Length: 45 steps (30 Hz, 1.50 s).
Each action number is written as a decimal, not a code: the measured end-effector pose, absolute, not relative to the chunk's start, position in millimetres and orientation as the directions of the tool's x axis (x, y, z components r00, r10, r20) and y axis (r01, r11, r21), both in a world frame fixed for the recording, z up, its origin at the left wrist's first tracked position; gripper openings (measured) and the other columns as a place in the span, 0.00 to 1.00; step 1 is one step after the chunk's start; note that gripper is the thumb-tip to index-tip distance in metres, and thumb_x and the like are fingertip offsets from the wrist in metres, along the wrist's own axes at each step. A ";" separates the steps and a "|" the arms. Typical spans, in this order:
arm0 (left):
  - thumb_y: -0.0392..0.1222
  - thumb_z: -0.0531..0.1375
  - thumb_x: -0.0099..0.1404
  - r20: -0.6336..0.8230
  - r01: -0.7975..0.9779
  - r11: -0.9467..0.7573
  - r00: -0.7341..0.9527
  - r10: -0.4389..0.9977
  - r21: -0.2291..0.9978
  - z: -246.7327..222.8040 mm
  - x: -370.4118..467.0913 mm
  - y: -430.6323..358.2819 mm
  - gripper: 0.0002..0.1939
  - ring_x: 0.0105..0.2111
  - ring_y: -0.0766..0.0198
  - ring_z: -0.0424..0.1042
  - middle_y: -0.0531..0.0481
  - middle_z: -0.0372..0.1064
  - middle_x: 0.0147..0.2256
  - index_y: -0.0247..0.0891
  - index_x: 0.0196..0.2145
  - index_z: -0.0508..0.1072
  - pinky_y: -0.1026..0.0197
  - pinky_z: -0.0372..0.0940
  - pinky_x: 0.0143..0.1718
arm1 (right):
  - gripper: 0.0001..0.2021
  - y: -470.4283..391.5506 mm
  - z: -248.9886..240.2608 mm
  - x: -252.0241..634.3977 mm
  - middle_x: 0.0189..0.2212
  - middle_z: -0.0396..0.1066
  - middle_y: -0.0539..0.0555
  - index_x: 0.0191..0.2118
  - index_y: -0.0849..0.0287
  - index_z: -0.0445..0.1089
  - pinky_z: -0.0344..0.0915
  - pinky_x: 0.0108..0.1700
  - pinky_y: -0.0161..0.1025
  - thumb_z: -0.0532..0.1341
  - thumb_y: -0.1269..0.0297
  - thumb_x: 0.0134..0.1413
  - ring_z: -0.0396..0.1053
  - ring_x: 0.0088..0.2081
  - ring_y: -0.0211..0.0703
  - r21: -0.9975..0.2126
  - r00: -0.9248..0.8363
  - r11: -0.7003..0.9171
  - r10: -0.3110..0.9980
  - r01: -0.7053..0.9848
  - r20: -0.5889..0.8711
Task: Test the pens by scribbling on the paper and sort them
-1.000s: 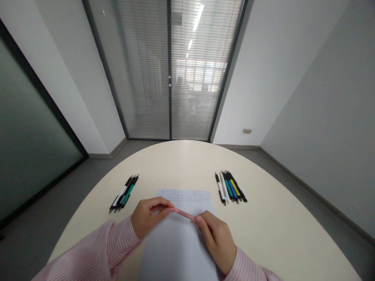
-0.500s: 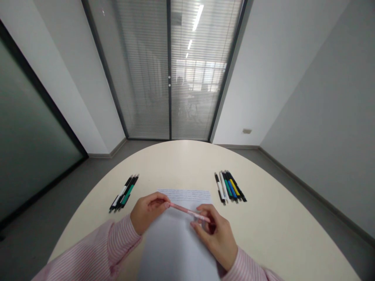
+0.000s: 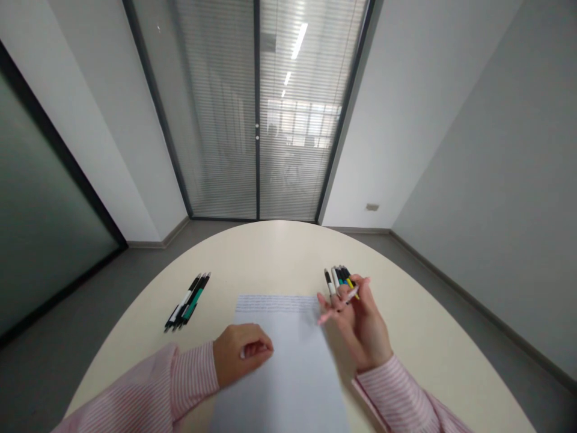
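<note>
A slim pink pen [image 3: 351, 295] lies across the fingers of my right hand [image 3: 369, 334]. That hand is turned with its palm partly up, raised in front of the right group of pens [image 3: 334, 278] and covering their near ends. My left hand [image 3: 237, 355] is closed over the left side of the white paper sheet [image 3: 288, 373], its fingers curled and thumb pressed against them. No pen shows in it; a small pale spot inside the curl looks like a fingernail. Lines of writing run along the top of the sheet.
Several pens [image 3: 187, 302], black, white and green, lie side by side on the left of the round cream table [image 3: 279, 252]. Beyond the table stand a glass partition with blinds [image 3: 220, 150] and a white wall [image 3: 383, 120].
The pink pen has left my left hand and moved right and away from me in my right hand, which has turned palm up. My left hand has closed and come slightly nearer.
</note>
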<state>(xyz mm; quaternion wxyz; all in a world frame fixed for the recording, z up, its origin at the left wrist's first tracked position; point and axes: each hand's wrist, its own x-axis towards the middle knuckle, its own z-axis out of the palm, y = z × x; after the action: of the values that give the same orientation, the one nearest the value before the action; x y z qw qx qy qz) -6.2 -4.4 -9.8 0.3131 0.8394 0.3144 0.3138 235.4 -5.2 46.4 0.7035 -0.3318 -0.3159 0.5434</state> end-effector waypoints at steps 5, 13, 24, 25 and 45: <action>0.38 0.56 0.60 0.305 0.367 -0.727 0.730 0.612 0.581 -10.0 -7.4 -5.1 0.07 0.22 0.68 0.62 0.53 0.64 0.20 0.35 0.28 0.73 0.67 0.59 0.26 | 0.26 16.9 48.6 251.3 0.12 0.39 0.41 0.15 0.54 0.48 0.50 0.15 0.32 0.49 0.40 0.52 0.39 0.14 0.33 -0.749 0.106 0.079 0.994 -0.658 0.013; 0.35 0.58 0.59 0.243 0.375 -0.697 0.749 0.616 0.610 -13.3 -9.9 -3.8 0.08 0.22 0.68 0.61 0.56 0.61 0.19 0.35 0.37 0.73 0.66 0.59 0.28 | 0.26 26.4 31.6 249.2 0.11 0.33 0.40 0.14 0.54 0.37 0.40 0.14 0.32 0.46 0.43 0.52 0.30 0.15 0.33 -0.711 0.080 0.050 0.997 -0.701 -0.009; 0.37 0.54 0.62 0.265 0.354 -0.779 0.799 0.539 0.517 -17.2 -11.2 0.1 0.12 0.23 0.65 0.63 0.53 0.64 0.19 0.38 0.40 0.75 0.65 0.58 0.27 | 0.14 29.3 34.1 243.3 0.08 0.42 0.38 0.26 0.58 0.68 0.49 0.11 0.29 0.60 0.51 0.51 0.44 0.10 0.31 -0.841 0.088 -0.004 0.994 -0.541 -0.061; 0.37 0.54 0.62 0.263 0.355 -0.778 0.800 0.540 0.518 -17.0 -11.4 0.1 0.12 0.23 0.65 0.63 0.53 0.64 0.19 0.38 0.40 0.75 0.65 0.58 0.27 | 0.13 29.4 32.9 241.5 0.08 0.49 0.39 0.33 0.59 0.70 0.55 0.13 0.30 0.60 0.53 0.51 0.52 0.11 0.33 -0.847 0.082 -0.009 0.995 -0.531 -0.062; 0.37 0.54 0.63 0.279 0.364 -0.791 0.795 0.539 0.492 -17.9 -11.6 1.3 0.11 0.24 0.64 0.64 0.52 0.64 0.21 0.38 0.39 0.75 0.64 0.58 0.28 | 0.12 26.7 -9.1 236.1 0.14 0.61 0.42 0.22 0.57 0.59 0.49 0.09 0.26 0.59 0.58 0.50 0.61 0.10 0.31 -0.924 0.035 0.089 0.993 0.372 0.110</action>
<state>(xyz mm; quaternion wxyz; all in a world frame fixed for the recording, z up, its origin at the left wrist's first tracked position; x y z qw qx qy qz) -11.6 1.3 -17.9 0.2113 0.9234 0.2447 0.2070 236.1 26.7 -9.1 0.4353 -0.5725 -0.5960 0.3570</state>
